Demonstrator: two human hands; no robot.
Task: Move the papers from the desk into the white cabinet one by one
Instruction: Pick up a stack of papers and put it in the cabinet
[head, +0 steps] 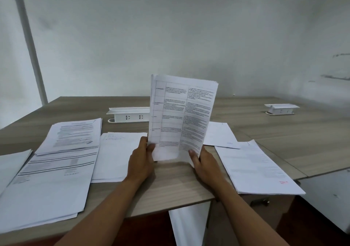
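I hold a printed set of papers point(181, 117) upright above the wooden desk point(170, 185). It carries a table of small text. My left hand point(142, 160) grips its lower left corner and my right hand point(202, 162) grips its lower right edge. Other papers lie flat on the desk: a large stack point(51, 189) at the left, another stack point(73, 135) behind it, a sheet point(117, 156) beside my left hand, and a stack point(259, 170) at the right. A white cabinet surface point(329, 194) shows at the lower right.
Two white socket boxes stand on the desk, one point(128, 115) behind the held papers and one point(281, 109) at the far right. A single sheet point(219, 135) lies behind my right hand. A white wall closes the back. A white desk leg point(189, 225) hangs below the front edge.
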